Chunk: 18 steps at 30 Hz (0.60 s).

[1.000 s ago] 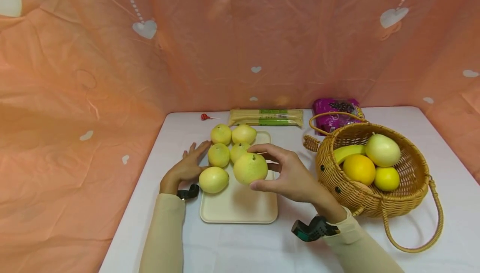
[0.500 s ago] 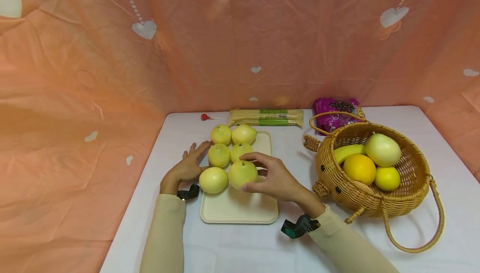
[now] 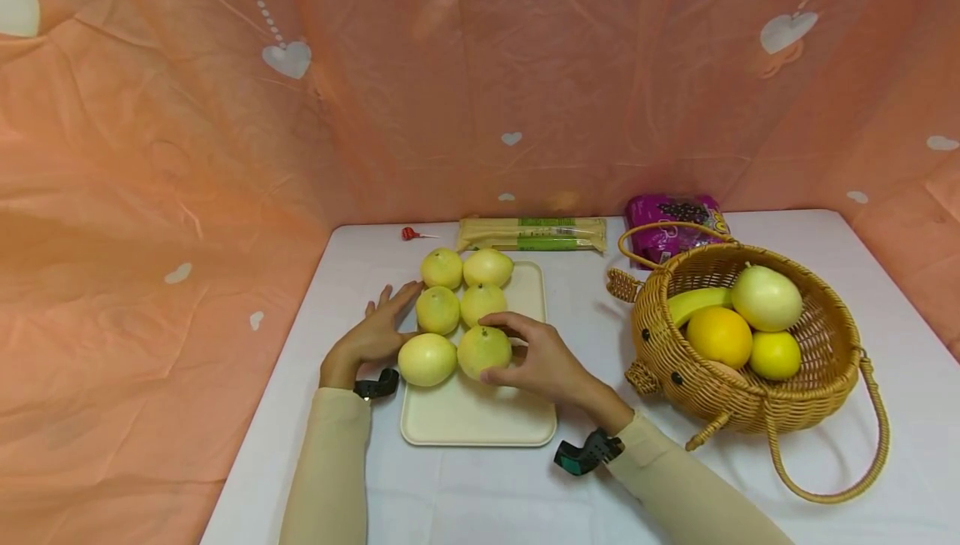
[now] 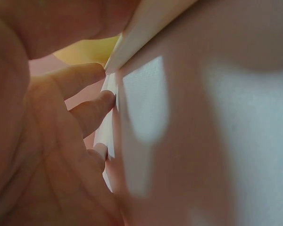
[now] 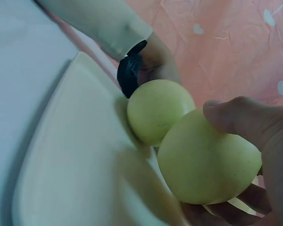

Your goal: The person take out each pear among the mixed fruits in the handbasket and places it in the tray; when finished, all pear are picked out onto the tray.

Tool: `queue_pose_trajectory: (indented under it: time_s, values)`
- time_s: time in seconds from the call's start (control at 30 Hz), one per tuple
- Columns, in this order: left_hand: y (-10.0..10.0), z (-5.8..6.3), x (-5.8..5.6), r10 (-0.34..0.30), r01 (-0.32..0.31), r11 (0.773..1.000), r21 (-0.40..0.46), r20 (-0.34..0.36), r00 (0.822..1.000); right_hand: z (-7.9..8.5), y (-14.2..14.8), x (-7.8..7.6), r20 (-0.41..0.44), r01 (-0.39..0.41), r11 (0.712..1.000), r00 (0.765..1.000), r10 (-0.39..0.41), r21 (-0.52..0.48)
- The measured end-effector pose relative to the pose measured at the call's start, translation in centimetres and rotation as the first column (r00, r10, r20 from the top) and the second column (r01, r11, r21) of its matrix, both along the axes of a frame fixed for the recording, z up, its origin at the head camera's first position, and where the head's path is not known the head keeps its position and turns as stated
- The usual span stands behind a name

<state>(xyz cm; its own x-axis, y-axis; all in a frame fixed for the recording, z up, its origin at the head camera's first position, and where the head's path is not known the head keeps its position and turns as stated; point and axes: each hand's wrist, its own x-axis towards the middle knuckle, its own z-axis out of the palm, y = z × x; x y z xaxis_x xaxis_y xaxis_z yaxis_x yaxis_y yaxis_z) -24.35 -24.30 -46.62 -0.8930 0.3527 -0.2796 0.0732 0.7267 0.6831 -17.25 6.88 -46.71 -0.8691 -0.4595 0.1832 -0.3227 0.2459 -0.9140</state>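
Note:
My right hand [image 3: 542,360] holds a round yellow-green pear [image 3: 482,353], thumb on its near side and fingers on the far side. That pear is low over the cream tray [image 3: 480,424], right beside another pear [image 3: 426,360]. Behind these two, several more pears [image 3: 483,305] form two columns on the tray. In the right wrist view the held pear [image 5: 207,160] overlaps its neighbour [image 5: 155,110]. At the tray's left side is my left hand [image 3: 372,338], fingers spread. The left wrist view shows its fingertips [image 4: 106,99] right at the tray's edge [image 4: 132,42].
A wicker basket [image 3: 817,403] stands at the right, holding a banana [image 3: 697,303], an orange [image 3: 718,338], a yellow lemon-like fruit [image 3: 775,356] and a pale green pear [image 3: 767,298]. Along the back lie a red lollipop [image 3: 408,233], a long yellow-green package [image 3: 532,234] and a purple bag [image 3: 667,220].
My right hand has carried the pear left and lowered it toward the tray, beside the front-left pear. My left hand has stayed where it was.

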Motion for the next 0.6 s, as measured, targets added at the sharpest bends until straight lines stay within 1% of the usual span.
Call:
queue_pose_trajectory:
  time_s: [0.13, 0.3, 0.6]
  values:
    - [-0.03, -0.08, -0.07, -0.007, 0.007, 1.0, -0.003, -0.011, 1.0, -0.44, -0.04, -0.02, -0.033, -0.001, 0.999, 0.999, 0.002, 0.034]
    - [-0.04, -0.14, -0.08, -0.012, 0.012, 1.0, 0.0, -0.019, 1.0, -0.7, 0.06, -0.07, -0.053, -0.012, 0.997, 0.998, 0.016, 0.075]
    - [-0.03, -0.11, -0.02, -0.013, 0.013, 1.0, -0.003, -0.017, 1.0, -1.02, 0.08, -0.16, -0.118, 0.022, 0.993, 0.993, -0.008, 0.116]
